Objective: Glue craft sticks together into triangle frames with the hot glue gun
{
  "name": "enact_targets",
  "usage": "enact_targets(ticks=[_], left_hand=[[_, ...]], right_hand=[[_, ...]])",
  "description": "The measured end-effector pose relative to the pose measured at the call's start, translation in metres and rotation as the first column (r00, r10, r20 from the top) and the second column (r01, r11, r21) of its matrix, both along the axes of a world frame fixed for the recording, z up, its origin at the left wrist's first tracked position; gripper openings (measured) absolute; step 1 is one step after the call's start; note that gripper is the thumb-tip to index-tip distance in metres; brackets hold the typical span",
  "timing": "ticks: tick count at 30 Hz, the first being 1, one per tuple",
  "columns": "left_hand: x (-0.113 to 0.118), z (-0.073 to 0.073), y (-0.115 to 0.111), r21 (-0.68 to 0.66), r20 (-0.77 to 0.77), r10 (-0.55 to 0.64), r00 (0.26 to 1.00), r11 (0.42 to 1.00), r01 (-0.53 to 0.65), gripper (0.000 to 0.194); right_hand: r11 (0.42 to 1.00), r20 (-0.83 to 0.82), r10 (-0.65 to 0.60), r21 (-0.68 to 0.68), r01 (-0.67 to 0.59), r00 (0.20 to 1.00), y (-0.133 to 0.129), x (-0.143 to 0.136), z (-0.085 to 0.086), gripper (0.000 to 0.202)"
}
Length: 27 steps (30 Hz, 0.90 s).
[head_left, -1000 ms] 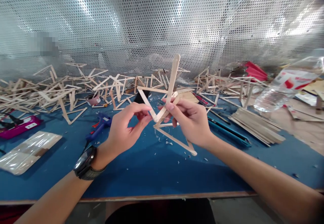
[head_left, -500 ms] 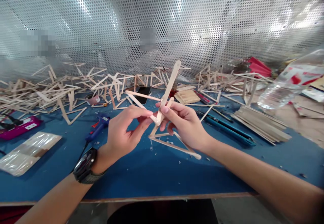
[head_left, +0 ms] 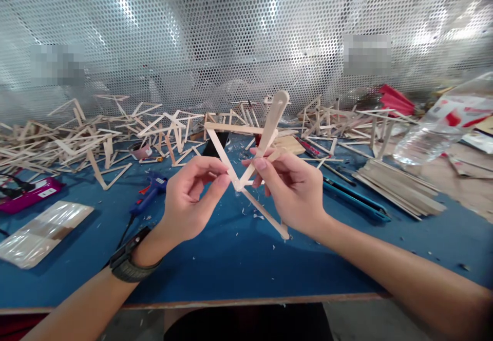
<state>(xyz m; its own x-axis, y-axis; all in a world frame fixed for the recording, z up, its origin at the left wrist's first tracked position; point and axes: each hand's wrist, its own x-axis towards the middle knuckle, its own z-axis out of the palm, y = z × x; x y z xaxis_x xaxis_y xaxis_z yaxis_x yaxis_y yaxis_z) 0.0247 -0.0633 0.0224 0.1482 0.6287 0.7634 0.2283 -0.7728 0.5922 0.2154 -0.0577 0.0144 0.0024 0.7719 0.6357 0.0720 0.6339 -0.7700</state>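
Note:
A joined frame of wooden craft sticks (head_left: 221, 153) is held up over the blue table between my hands. My right hand (head_left: 296, 187) is closed on it, thumb and fingers pinching near the middle of an upward-slanting stick (head_left: 275, 117). My left hand (head_left: 198, 194) has thumb and index fingertips close together at the edge of the left stick, just above the lower glued corner (head_left: 239, 184). Another stick (head_left: 267, 215) slants down from that corner toward the table. My right fingers hide part of the frame.
Many stick frames (head_left: 50, 143) are piled along the back, before a perforated metal panel (head_left: 231, 33). A blue glue gun (head_left: 150, 194), purple power strip (head_left: 33, 194) and plastic-wrapped pack (head_left: 46, 233) lie left. Right are a blue cutter (head_left: 356, 200), loose sticks (head_left: 398, 187) and a water bottle (head_left: 427, 130).
The stick frame has turned in my hands, so its triangle now faces me more openly. My right hand has shifted slightly right, and my left fingertips sit nearer the stick's edge.

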Motion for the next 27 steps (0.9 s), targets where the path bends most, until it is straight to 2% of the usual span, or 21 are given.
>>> enact_targets(ticks=[4,7,10,17,27], left_hand=[[-0.001,-0.003,0.006,-0.239,0.183,-0.159,0.970,0.950,0.201,0.019],[-0.003,-0.005,0.011,-0.325,0.233,-0.218,0.948,0.901,0.287,0.026],[-0.002,-0.007,0.014,-0.363,0.247,-0.260,0.934,0.869,0.338,0.030],[-0.001,-0.010,0.015,-0.421,0.255,-0.270,0.928,0.833,0.358,0.014],[-0.005,-0.014,0.018,-0.438,0.236,-0.221,0.946,0.845,0.306,0.017]], right_hand=[[0.962,0.124,-0.215,0.201,0.187,0.969,0.002,0.003,-0.001,0.021],[0.916,0.159,-0.312,0.313,0.252,0.937,0.004,0.006,0.000,0.019],[0.891,0.180,-0.365,0.352,0.287,0.913,0.007,0.009,0.001,0.018],[0.883,0.200,-0.395,0.352,0.311,0.896,0.010,0.010,-0.002,0.020],[0.900,0.208,-0.364,0.328,0.285,0.908,0.009,0.010,-0.002,0.020]])
